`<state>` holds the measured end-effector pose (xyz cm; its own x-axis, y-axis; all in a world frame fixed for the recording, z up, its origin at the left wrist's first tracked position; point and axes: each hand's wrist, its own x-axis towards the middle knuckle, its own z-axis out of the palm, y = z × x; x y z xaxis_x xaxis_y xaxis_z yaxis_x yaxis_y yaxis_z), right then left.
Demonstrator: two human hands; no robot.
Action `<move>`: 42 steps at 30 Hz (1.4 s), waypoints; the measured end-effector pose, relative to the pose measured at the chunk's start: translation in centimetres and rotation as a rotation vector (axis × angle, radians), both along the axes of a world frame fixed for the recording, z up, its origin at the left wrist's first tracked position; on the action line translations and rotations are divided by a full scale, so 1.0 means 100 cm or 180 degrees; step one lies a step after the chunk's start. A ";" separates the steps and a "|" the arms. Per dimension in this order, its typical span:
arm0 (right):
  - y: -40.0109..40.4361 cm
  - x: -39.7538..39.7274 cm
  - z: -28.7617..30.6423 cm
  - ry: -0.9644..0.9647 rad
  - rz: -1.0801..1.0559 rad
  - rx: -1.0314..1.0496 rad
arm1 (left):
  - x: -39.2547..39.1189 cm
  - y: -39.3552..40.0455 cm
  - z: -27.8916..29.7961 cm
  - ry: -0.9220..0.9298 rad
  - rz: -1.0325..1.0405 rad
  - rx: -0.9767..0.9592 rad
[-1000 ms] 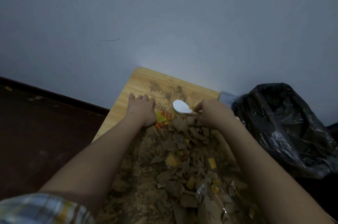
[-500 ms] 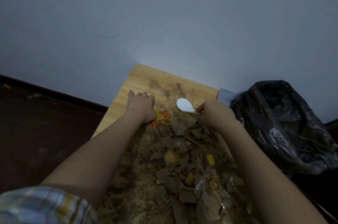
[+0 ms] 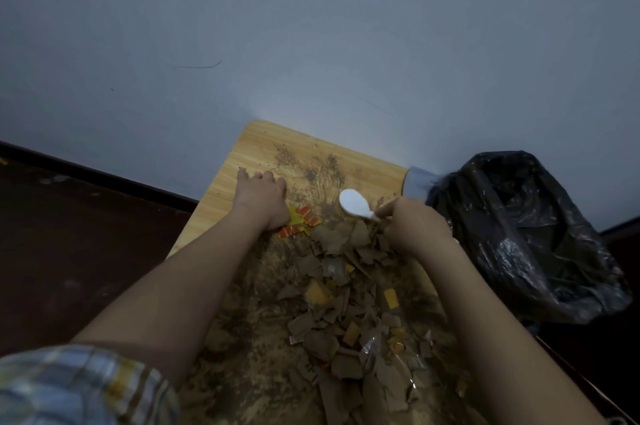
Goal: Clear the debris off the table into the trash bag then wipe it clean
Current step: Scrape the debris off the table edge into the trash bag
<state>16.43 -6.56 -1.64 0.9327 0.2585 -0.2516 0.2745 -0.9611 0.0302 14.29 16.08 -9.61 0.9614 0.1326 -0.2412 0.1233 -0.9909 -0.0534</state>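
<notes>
Table [image 3: 221, 189]: my left hand [image 3: 261, 197] flat on it, fingers straight; my right hand [image 3: 412, 225] pinching a white spoon [image 3: 355, 203]; scraps [image 3: 343, 289] between; trash bag [image 3: 526, 237] beside its right edge.

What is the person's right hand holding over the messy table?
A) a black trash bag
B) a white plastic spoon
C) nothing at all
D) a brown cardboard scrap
B: the right hand pinches the handle of a white plastic spoon above the light wooden table, while the black plastic trash bag sits apart beside it.
</notes>
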 end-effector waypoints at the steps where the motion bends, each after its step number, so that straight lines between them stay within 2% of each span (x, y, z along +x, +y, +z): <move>1: -0.001 -0.003 0.003 -0.0034 0.0059 0.0006 | 0.000 0.000 0.000 -0.0009 0.0000 0.0000; 6: 0.007 -0.006 0.004 -0.0296 0.0066 0.0109 | 0.000 0.000 -0.001 0.0000 0.0022 -0.0032; 13: 0.006 -0.024 0.000 -0.0020 0.0436 -0.0082 | 0.001 0.002 -0.003 0.0013 0.0058 -0.0124; 18: 0.019 -0.019 0.003 -0.0288 0.0377 0.0154 | -0.002 0.003 -0.005 -0.0043 0.0069 -0.0228; 25: 0.041 -0.035 -0.008 -0.0070 0.0630 0.0064 | -0.016 0.016 -0.010 -0.0501 0.0111 -0.1152; 28: 0.032 -0.039 0.003 0.0023 0.0600 -0.0011 | -0.027 0.020 -0.014 -0.0613 0.0080 -0.1215; 33: 0.044 -0.045 0.010 -0.0228 0.0640 0.0061 | -0.041 0.022 -0.010 -0.0717 0.0287 -0.1288; 37: 0.052 -0.053 0.005 0.0024 0.0792 0.0148 | -0.052 0.020 -0.005 -0.0702 0.0287 -0.1358; 42: 0.022 -0.056 0.012 0.0215 0.0804 0.0081 | -0.059 0.013 -0.004 -0.0782 0.0389 -0.1624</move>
